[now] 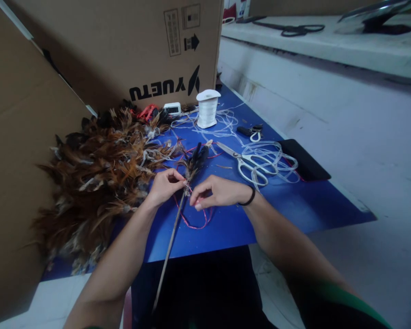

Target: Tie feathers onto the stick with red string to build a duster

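A thin stick [171, 242] runs up from my lap over the edge of the blue table, with dark feathers [197, 160] gathered at its upper end. My left hand [166, 185] pinches the base of those feathers where they meet the stick. Close by on the right, my right hand [217, 192] has thumb and fingertips together on a pink string [195, 227]. That string loops below the hands on the table and passes by the feather base. The exact wrap at the joint is hidden by my fingers.
Brown feathers [99, 169] heap at the left, against cardboard boxes [123, 50]. Behind stand a white spool [207, 109] and a small white device [172, 108]. Scissors [250, 164], clear ribbon [287, 157], small black-handled snips [250, 131] and a black phone-like slab [304, 160] lie right.
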Tool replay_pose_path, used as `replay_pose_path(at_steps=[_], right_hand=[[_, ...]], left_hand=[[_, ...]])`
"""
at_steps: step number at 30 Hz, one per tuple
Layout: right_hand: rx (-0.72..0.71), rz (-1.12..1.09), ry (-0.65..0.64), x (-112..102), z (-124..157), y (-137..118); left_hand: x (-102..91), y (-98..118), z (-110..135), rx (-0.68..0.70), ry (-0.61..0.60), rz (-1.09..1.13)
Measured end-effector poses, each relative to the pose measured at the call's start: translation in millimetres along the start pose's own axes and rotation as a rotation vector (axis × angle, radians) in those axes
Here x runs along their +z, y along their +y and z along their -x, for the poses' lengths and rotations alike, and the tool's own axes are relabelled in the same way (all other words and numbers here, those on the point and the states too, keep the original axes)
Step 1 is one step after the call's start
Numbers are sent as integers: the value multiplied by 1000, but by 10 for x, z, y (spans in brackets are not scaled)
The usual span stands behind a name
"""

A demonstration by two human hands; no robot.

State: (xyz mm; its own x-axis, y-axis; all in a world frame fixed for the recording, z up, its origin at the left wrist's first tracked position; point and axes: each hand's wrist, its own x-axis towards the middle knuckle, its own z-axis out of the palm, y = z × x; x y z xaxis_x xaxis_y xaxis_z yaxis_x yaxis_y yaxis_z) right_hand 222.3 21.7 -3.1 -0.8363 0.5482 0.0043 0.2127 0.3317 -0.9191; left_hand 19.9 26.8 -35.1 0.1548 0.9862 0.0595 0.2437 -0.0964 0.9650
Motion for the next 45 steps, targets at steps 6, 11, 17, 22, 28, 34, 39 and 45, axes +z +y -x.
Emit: replay_pose_path(at_steps=[6,11,17,22,28,34,39,45], right_hand=[[-35,-89,450,28,-114,71],[6,-66,608,155,-248,266],[0,114,651,160,-267,288],[-13,223,641,131,-273,251],[9,164,608,88,-319,302],[23,-51,571,24,-379,396],[22,-261,540,0,-412,406],[-22,-364,536,-13,-419,425]], left_hand=[[8,-18,29,101,-18,-137],[29,-5,56,222,12,-338],[49,14,51,424,58,-542],[37,-19,19,524,43,-582],[16,-97,-15,638,43,-624],[4,-130,-16,686,44,-701],[-3,-93,-11,704,53,-682],[-12,-96,-34,686,102,-681]])
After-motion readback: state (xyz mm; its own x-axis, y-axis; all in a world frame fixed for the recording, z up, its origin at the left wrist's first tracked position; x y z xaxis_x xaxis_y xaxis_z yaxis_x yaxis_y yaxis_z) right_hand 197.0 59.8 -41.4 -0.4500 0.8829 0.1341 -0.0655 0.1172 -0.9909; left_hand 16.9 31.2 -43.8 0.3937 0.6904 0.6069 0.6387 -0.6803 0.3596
